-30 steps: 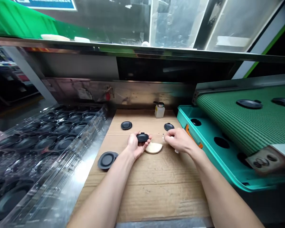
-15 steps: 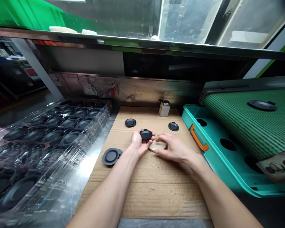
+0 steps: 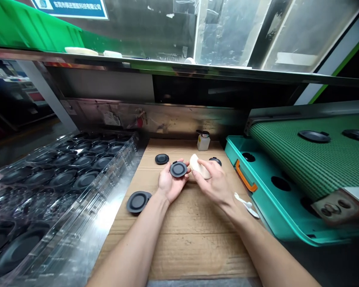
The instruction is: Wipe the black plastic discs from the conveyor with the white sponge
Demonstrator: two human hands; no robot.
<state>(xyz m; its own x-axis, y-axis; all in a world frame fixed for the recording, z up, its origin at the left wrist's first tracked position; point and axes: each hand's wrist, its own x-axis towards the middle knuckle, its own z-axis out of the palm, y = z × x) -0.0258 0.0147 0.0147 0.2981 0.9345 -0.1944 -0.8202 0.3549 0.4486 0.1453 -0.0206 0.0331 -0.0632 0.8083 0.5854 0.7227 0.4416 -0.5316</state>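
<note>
My left hand (image 3: 170, 184) holds a round black plastic lid (image 3: 178, 169) with a small tab at its far edge, face up above the cardboard. Between the thumb and fingers of my right hand (image 3: 214, 181) is a cream-coloured round pad (image 3: 200, 167), tilted beside the lid. Beyond my hands lie a black lid (image 3: 162, 159) on the left and another lid (image 3: 215, 161) on the right, partly hidden by my right hand. Further black lids (image 3: 138, 201) overlap near my left forearm.
Clear plastic trays (image 3: 86, 191) with many black lids stand at left. A small bottle (image 3: 203, 141) is at the back of the cardboard (image 3: 194, 251). A white utensil (image 3: 247, 205) lies near my right forearm. At right, a green conveyor belt (image 3: 290, 155) overhangs a teal bin (image 3: 266, 207).
My right hand has lifted the pad off the cardboard and tilted it. My left hand has shifted slightly left, turning the lid more face-up. The white utensil has come into view.
</note>
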